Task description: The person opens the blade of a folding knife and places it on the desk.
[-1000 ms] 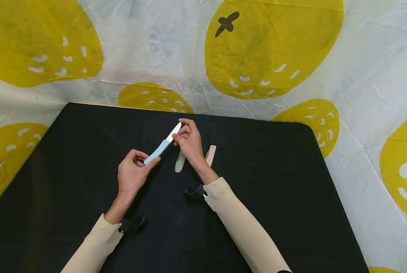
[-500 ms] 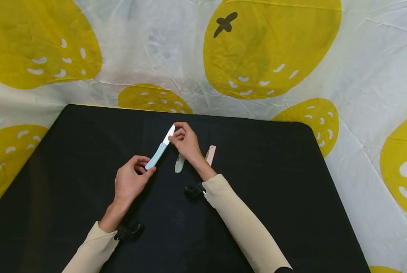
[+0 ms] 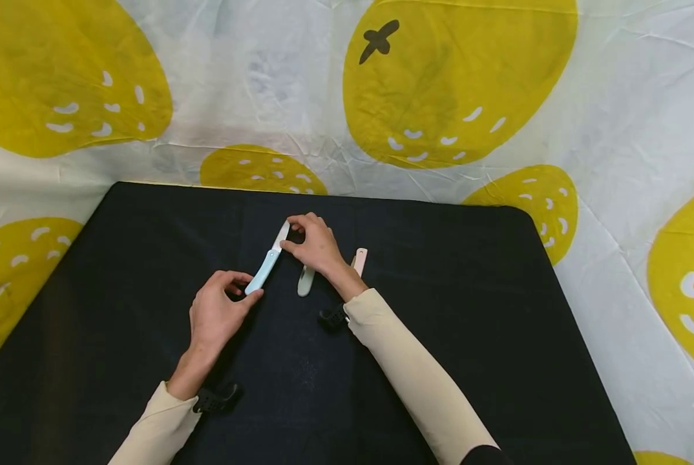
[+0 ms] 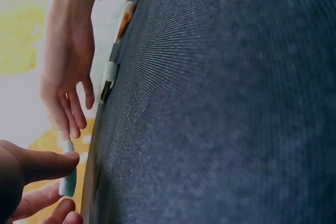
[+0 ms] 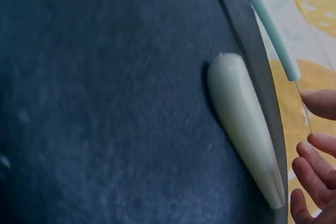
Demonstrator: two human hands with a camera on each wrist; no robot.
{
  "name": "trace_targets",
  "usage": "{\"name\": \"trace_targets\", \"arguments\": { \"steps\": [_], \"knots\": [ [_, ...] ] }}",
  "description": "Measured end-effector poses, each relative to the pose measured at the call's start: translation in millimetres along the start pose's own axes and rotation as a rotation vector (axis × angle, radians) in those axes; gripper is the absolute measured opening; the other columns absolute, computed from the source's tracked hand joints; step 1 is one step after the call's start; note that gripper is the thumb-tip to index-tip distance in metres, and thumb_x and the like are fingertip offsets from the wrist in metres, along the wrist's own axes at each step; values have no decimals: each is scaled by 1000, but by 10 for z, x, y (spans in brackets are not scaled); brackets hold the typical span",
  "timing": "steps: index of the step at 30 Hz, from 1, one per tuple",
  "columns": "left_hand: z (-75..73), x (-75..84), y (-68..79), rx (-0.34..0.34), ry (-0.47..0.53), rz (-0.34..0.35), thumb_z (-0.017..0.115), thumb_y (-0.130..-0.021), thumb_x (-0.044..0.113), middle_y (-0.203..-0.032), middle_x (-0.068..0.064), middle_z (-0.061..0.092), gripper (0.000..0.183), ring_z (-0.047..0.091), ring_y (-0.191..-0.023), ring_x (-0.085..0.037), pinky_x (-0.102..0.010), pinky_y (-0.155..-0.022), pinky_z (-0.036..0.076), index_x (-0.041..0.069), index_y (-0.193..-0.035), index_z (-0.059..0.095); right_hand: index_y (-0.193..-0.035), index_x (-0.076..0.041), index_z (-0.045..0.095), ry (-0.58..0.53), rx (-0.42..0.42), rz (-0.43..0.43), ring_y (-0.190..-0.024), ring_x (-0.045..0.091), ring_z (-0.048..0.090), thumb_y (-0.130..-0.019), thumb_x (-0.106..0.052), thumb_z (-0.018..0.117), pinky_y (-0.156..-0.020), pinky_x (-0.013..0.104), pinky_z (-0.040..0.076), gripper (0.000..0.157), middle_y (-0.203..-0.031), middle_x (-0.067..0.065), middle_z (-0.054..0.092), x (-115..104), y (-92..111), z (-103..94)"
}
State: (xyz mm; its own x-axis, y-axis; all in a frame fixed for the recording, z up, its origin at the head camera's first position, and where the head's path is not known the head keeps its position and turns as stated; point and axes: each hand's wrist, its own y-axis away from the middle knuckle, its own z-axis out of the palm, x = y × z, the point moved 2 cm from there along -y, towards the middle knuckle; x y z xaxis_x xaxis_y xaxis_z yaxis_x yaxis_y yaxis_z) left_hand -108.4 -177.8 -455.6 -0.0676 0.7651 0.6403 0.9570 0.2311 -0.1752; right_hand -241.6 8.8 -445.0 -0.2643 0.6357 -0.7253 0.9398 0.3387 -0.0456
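A folding knife (image 3: 263, 272) with a light blue handle hangs over the black table, its white blade (image 3: 280, 236) folded out and pointing away. My left hand (image 3: 216, 313) pinches the handle's near end between thumb and fingers; in the left wrist view the thumb presses on the blue handle (image 4: 67, 183). At the blade is my right hand (image 3: 316, 244), thumb near the blade's base and index finger at its tip. Edge-on, the blade looks like a thin line in the right wrist view, beside the thumb (image 5: 321, 103).
Below the right hand a pale grey-green folding knife (image 3: 305, 282) lies on the black table cover (image 3: 469, 336). A pink-handled one (image 3: 360, 260) lies just right of it, partly hidden by the right wrist. A white curtain (image 3: 254, 71) with yellow fruit prints stands behind the table.
Both hands have drifted slightly left and toward the person with the blue knife, which now stands a little steeper. The right fingers stay at the blade. The two lying knives have not moved.
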Motion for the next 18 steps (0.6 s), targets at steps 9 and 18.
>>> {"name": "trace_targets", "arguments": {
  "steps": [9, 18],
  "knots": [
    [-4, -17, -10, -5, -30, 9, 90, -82, 27, -104, -11, 63, 26, 62, -83, -27, -37, -66, 44, 15, -103, 81, -146, -18, 60, 172, -87, -14, -122, 28, 51, -96, -42, 75, -106, 48, 40, 57, -135, 8, 58, 15, -53, 17],
    [17, -23, -7, -38, -74, 17, 91, -79, 28, -103, -14, 63, 28, 59, -86, -29, -46, -76, 43, 12, -101, 82, -147, -22, 60, 297, -118, -11, -120, 25, 48, -95, -48, 73, -101, 44, 39, 59, -136, 7, 53, 15, -74, 56]
  ]
}}
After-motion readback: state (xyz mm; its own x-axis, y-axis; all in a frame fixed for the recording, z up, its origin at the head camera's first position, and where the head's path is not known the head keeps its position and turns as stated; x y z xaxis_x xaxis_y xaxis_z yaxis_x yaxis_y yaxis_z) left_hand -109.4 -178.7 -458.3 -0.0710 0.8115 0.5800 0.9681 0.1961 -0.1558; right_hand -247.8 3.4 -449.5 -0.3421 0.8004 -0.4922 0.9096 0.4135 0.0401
